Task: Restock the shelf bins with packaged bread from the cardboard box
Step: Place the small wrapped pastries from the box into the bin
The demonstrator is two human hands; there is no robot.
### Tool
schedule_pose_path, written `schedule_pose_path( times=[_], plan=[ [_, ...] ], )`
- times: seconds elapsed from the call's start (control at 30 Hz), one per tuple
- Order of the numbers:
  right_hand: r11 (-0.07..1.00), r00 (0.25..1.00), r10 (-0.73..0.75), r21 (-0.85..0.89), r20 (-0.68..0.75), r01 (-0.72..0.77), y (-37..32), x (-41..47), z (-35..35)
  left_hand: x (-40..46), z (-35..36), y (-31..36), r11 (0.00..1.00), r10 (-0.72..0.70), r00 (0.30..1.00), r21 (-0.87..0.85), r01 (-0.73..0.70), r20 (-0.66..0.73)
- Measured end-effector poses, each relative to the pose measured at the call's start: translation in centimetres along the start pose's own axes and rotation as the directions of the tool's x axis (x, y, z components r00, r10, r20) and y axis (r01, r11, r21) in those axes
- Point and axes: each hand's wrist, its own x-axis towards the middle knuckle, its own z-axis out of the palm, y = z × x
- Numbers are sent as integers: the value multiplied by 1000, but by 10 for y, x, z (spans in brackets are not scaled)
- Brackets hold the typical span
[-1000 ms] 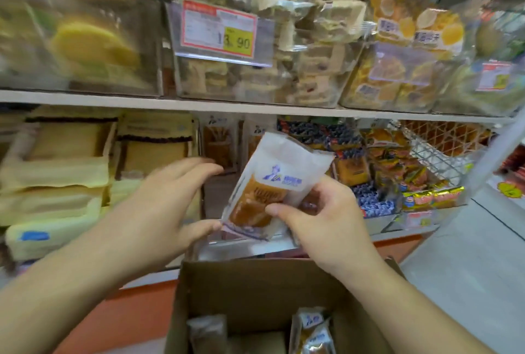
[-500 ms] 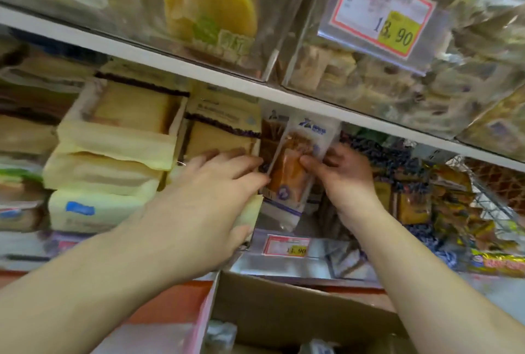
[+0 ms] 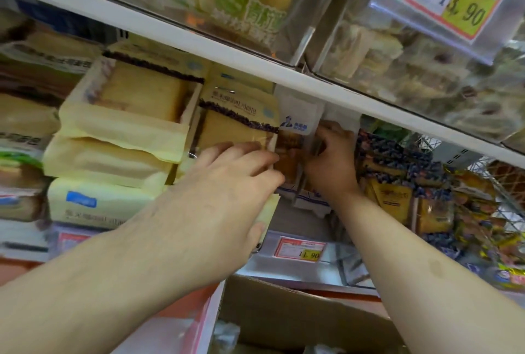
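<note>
Both hands work a bread packet into the shelf bin above the cardboard box.

Just beyond the box's rim, the left hand lies flat, fingers straight and close together, pressing yellow toast packs aside. Beside it the right hand curls its fingers round the bread packet, upright in the bin: white top with blue logo, clear window showing brown bread.

A white shelf board runs across the view. Above it sit clear bins of wrapped cakes; just below, stacked yellow bread packs lie left, upright white-topped bread packets centre, blue-and-orange packets right.
</note>
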Motion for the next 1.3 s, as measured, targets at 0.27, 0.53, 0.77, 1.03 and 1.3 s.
schedule_pose_path(
  times=[0.27,0.53,0.77,1.03,1.3],
  plan=[
    [973,995,-38,-231,-95,15,7,5,7,0,7,-1,998,-31,998,63,27,56],
    [995,996,33,-93,-80,-40,-5,-21,-20,-2,-2,6,998,-21,999,63,18,49],
    [985,984,173,15,50,-174,-40,-106,-77,-30,-14,36,991,57,998,-125,-51,40],
    [975,968,102,168,230,-143,-66,-244,-121,-85,8,73,986,83,975,-156,-51,205],
    [955,674,204,6,710,-295,-28,-315,-57,-113,39,54,999,48,889,-25,-42,455]
  ],
)
